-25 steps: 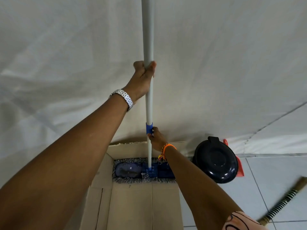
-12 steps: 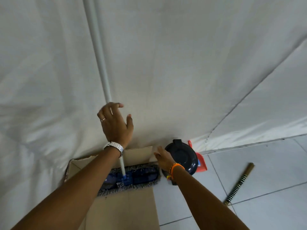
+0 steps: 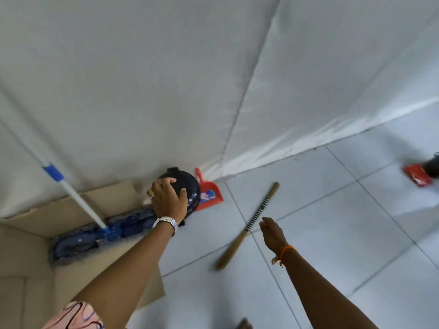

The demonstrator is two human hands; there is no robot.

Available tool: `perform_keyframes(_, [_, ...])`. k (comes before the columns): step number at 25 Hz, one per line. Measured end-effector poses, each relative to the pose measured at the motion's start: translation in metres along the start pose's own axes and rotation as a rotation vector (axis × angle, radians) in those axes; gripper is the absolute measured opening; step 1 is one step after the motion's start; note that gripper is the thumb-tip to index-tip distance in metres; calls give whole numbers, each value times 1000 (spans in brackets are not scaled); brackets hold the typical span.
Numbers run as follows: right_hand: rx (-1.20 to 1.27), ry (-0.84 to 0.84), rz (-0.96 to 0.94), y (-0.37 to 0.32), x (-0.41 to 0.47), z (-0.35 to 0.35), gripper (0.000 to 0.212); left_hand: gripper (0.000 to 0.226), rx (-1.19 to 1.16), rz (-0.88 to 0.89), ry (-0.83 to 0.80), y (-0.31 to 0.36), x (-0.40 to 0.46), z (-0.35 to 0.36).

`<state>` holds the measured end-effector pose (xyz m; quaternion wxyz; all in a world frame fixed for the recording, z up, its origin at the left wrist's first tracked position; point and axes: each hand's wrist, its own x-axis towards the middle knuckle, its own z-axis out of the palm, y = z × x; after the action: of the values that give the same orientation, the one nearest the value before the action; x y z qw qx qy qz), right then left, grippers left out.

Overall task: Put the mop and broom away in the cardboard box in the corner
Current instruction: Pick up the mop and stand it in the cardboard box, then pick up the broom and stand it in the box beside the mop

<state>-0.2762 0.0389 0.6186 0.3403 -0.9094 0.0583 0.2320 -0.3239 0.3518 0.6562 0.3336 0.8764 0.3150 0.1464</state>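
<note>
The mop (image 3: 78,205) stands in the cardboard box (image 3: 28,252) at the lower left. Its blue head lies against the box's far wall and its white pole leans up to the left against the white sheet. The broom (image 3: 249,224), a brown stick with a black-and-white wrapped handle, lies on the tiled floor right of the box. My left hand (image 3: 168,200) hovers open over the box's right end, in front of a black bin. My right hand (image 3: 273,233) is open, just right of the broom and not touching it.
A black round bin (image 3: 192,191) and a red dustpan (image 3: 209,193) sit against the white sheet wall beside the box. A red object (image 3: 418,174) lies on the floor at the far right. White floor tiles spread to the right.
Both hands have let go of the mop, which now leans by itself in the box. The view has swung right. My right hand has moved out next to the broom.
</note>
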Motion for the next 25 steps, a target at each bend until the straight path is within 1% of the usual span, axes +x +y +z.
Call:
perform_keyframes(3, [20, 22, 82, 78, -11, -76, 34, 38, 6, -94, -155, 40, -75, 75])
perform_keyframes(5, [31, 28, 125, 123, -13, -118, 36, 38, 68, -116, -278, 59, -117, 114])
perform_keyframes(7, [45, 56, 164, 160, -5, -159, 37, 38, 136, -100, -382, 77, -141, 146])
perform_keyframes(9, [50, 61, 181, 182, 6, -187, 37, 38, 184, -137, -429, 86, -148, 167])
perform_keyframes(12, [44, 49, 202, 205, 32, -211, 37, 38, 209, -183, -465, 101, -146, 199])
perform_keyframes(16, [-9, -94, 227, 216, 90, -228, 41, 39, 191, -302, -485, 119, -141, 251])
perform_keyframes(18, [-50, -159, 206, 216, 123, -235, 41, 40, 191, -342, -494, 122, -128, 277])
perform_keyframes(20, [-93, -232, 165, 216, 165, -244, 33, 42, 208, -382, -515, 125, -116, 305])
perform_keyframes(22, [-159, -319, 135, 214, 212, -260, 17, 46, 263, -445, -544, 133, -99, 329])
perform_keyframes(24, [-172, -334, 160, 216, 254, -276, 15, 45, 272, -492, -582, 145, -89, 346])
perform_keyframes(25, [-173, -319, 167, 215, 273, -284, 22, 43, 284, -487, -614, 147, -84, 355])
